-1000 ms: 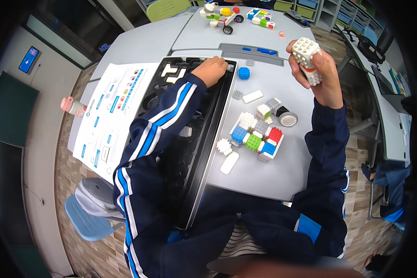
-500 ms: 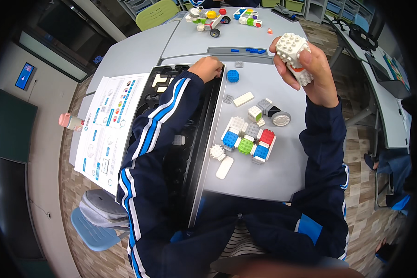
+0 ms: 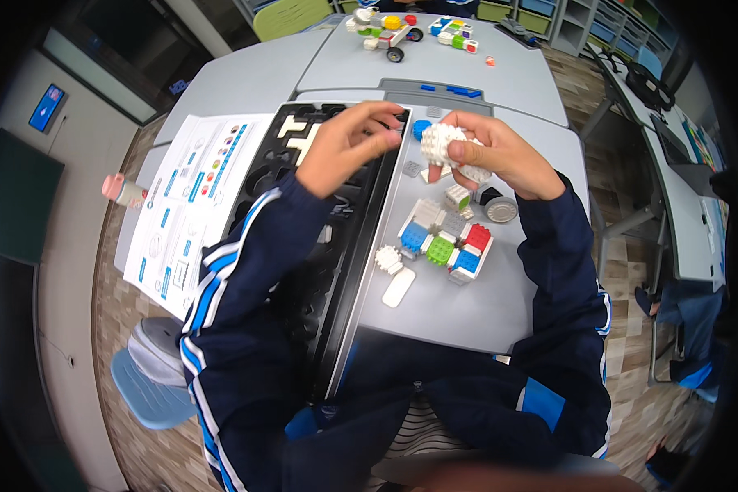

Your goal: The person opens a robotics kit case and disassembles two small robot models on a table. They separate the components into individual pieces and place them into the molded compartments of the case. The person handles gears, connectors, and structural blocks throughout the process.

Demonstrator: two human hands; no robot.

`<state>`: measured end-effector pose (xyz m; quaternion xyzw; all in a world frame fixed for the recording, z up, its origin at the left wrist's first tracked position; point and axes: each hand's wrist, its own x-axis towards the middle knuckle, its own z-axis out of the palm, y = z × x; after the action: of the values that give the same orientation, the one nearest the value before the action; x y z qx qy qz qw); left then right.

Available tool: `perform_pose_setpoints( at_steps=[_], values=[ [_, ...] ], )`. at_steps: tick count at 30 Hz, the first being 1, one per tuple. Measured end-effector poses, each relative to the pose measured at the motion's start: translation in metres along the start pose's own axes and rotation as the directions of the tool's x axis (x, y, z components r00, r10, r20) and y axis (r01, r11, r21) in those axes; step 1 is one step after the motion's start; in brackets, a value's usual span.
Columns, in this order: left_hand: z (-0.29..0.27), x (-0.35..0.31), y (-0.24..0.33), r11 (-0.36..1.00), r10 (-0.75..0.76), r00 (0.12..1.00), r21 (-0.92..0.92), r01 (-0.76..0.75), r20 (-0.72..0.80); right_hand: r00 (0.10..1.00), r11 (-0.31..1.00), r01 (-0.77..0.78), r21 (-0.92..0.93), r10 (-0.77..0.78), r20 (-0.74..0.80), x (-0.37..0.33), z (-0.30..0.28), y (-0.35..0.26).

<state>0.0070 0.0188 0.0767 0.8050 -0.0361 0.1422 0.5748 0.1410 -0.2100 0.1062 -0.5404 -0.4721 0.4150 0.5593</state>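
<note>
My right hand (image 3: 508, 160) grips a white studded block piece (image 3: 441, 146) above the far part of the tabletop, its thumb pressed on the near face. My left hand (image 3: 348, 146) hovers over the black tray (image 3: 336, 283), fingers curved and apart from the thumb, with nothing plainly seen in it. Partly behind the held piece is a blue studded block (image 3: 421, 129). Closer to me lies an assembly of joined cubes, among them a red cube (image 3: 477, 238), a green cube (image 3: 440, 250) and a blue cube (image 3: 415, 238). Beside it rests a grey wheel (image 3: 500, 210).
A white studded piece (image 3: 389, 260) and a flat white plate (image 3: 398, 289) lie near the tray's right edge. Printed instruction sheets (image 3: 193, 197) spread out left of the tray. Farther off stand a wheeled block model (image 3: 385, 37) and blue strips (image 3: 451, 89) in a grey groove.
My right hand has lowered and come left with the white block piece. My left hand has left the tray's far edge, turned and spread its fingers toward the right hand.
</note>
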Motion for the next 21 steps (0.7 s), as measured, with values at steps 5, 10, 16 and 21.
perform_pose_setpoints(
  at_steps=[5, 10, 16, 21],
  values=[
    [0.029, -0.099, 0.054, 0.968, 0.119, 0.992, 0.218, -0.126, 0.048, 0.971, 0.989, -0.138, 0.052, 0.125, 0.204, -0.012, 0.056, 0.005],
    [0.032, -0.181, 0.065, 0.976, 0.012, 0.996, 0.219, 0.008, -0.088, 0.903, 0.970, -0.241, -0.044, 0.240, 0.356, -0.027, 0.106, -0.003],
    [0.020, -0.288, 0.054, 0.970, -0.215, 0.848, -0.004, 0.244, -0.484, 0.914, 0.966, -0.106, -0.236, 0.188, 0.360, -0.037, 0.124, -0.004],
    [0.014, -0.341, 0.036, 0.903, -0.184, 0.670, 0.146, 0.404, -0.720, 0.860, 0.895, 0.054, -0.442, 0.184, 0.476, -0.039, 0.144, 0.006]
  ],
)
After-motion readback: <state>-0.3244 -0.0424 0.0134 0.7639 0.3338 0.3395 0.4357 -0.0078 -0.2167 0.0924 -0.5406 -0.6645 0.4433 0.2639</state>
